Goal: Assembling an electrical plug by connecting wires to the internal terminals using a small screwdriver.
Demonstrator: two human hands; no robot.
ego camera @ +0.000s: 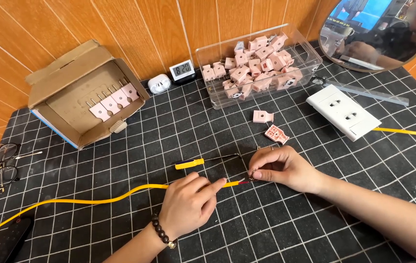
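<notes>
The left hand point(187, 204) pinched the yellow cable point(96, 199) near its stripped red end, just below the screwdriver point(203, 161) on the desk point(120, 156). The right hand point(280, 168), right of the screwdriver, gripped the bare wire tip point(247, 181) between closed fingertips.

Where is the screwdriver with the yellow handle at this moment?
In the head view, the screwdriver lies on the black grid mat near the middle, just beyond the yellow cable, between the left hand and the right hand, touched by neither.

Yellow cable point(96, 198), pink plug parts point(259, 68), white socket plate point(343, 111), black white-gridded mat point(276, 229).
</notes>
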